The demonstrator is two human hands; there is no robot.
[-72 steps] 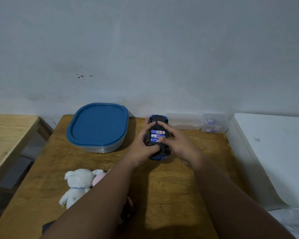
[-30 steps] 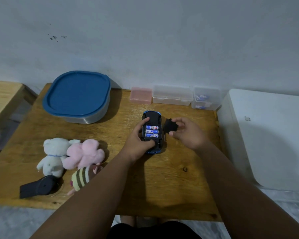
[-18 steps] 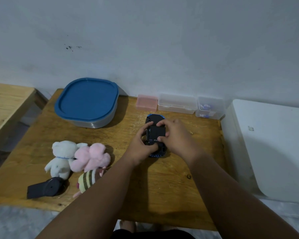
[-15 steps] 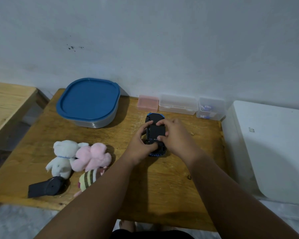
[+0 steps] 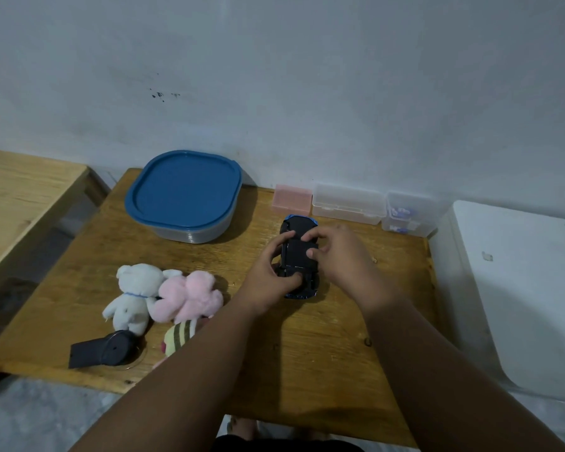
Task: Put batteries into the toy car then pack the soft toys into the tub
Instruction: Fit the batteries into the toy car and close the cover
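Note:
A blue toy car [image 5: 299,225] lies upside down on the wooden table [image 5: 307,347], its black underside up. My left hand [image 5: 271,282] grips its left side, thumb on the underside. My right hand [image 5: 343,259] presses its fingertips on the black battery cover [image 5: 297,252], which hides the batteries. A clear tub with a blue lid [image 5: 183,194] stands closed at the back left. A white soft bear [image 5: 134,295], a pink soft toy [image 5: 188,296] and a striped soft toy [image 5: 178,336] lie together at the front left.
A black device [image 5: 103,350] lies near the table's front left edge. A pink box [image 5: 292,199] and clear plastic boxes [image 5: 348,203] line the wall, one holding small items [image 5: 405,212]. A white unit [image 5: 522,288] stands to the right, another wooden table [image 5: 20,197] to the left.
My right hand brought the black cover over from beside the car and set it over the batteries, which no longer show. The left hand stayed on the car. The view shifted slightly.

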